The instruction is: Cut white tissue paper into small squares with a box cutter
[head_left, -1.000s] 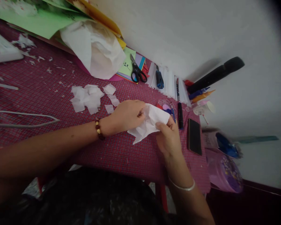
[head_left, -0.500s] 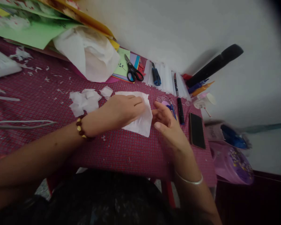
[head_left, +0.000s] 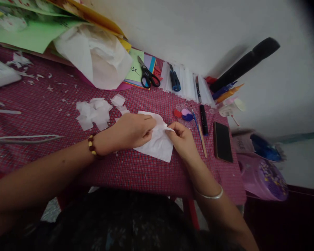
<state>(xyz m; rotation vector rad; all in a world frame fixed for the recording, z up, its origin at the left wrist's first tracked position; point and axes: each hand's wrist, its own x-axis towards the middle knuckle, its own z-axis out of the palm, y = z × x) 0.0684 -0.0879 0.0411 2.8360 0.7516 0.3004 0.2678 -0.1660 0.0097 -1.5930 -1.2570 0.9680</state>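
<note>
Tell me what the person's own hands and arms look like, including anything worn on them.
Both hands are ungloved, and no sleeves cover the forearms. Above the left hand is a beaded bracelet, dark reddish-brown and gold; above the right hand, a thin silver-coloured bangle.

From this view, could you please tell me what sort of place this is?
Probably a home craft table, judging by the scissors, the apparent paint dabs and the small pieces of white paper.

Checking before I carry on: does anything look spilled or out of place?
Yes: white shreds litter the left of the tablecloth, strewn loosely, whereas the paper pieces beside the left hand lie heaped together.
</note>
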